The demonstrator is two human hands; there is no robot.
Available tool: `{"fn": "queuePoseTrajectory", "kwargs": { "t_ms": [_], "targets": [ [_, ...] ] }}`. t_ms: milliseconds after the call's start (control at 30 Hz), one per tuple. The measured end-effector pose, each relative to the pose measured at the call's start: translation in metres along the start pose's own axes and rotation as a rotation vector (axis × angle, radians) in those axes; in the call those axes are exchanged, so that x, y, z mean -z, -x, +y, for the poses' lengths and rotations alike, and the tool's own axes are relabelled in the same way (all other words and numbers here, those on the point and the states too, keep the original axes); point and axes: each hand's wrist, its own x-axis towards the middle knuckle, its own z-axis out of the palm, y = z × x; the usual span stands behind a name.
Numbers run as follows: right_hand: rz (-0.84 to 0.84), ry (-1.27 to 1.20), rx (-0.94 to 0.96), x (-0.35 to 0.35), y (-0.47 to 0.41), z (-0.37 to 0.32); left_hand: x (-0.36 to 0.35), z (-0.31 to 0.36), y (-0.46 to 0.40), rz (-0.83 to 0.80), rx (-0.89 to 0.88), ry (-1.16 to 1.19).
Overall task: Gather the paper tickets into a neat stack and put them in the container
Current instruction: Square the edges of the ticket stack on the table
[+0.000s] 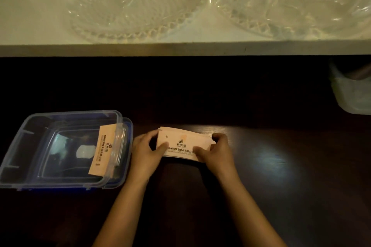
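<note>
A stack of pale pink paper tickets (183, 141) with dark print lies on the dark wooden table (281, 166). My left hand (145, 151) grips its left end, thumb on top. My right hand (217, 151) grips its right end in the same way. To the left stands a clear plastic container (40, 126) with a blue rim. Another bundle of tickets (101, 151) leans inside it against its right wall.
A white shelf (180, 48) runs across above the table with two large cut-glass bowls (136, 4) (297, 0) on it. A pale plastic tub (351, 90) sits at the table's far right edge.
</note>
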Motion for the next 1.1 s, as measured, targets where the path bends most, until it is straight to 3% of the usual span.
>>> {"fn": "queuePoseTrajectory", "kwargs": {
  "t_ms": [167, 267, 367, 500, 633, 767, 900, 1100],
  "targets": [
    [-0.097, 0.183, -0.025, 0.009, -0.015, -0.006, 0.006, -0.005, -0.012, -0.219, 0.172, 0.171],
    [-0.130, 0.294, -0.021, 0.012, -0.017, -0.008, 0.009, -0.006, -0.018, -0.359, 0.156, 0.219],
    [-0.125, 0.330, 0.047, 0.013, -0.011, -0.003, 0.012, -0.010, -0.018, -0.394, 0.118, 0.190],
    [-0.141, 0.175, 0.167, 0.016, 0.005, 0.013, 0.013, -0.021, -0.004, -0.370, 0.056, 0.225],
    [-0.101, 0.066, 0.323, 0.020, 0.025, 0.029, 0.006, -0.018, 0.024, -0.380, -0.012, 0.490],
    [-0.027, 0.255, 0.567, 0.032, 0.043, 0.036, -0.005, 0.000, 0.060, -0.195, 0.084, 0.814],
    [0.092, 0.366, 0.740, 0.050, 0.066, 0.037, -0.017, 0.020, 0.084, -0.007, 0.089, 0.935],
    [0.110, 0.402, 0.657, 0.047, 0.078, 0.070, -0.047, 0.016, 0.090, -0.043, 0.181, 0.860]
  ]
}}
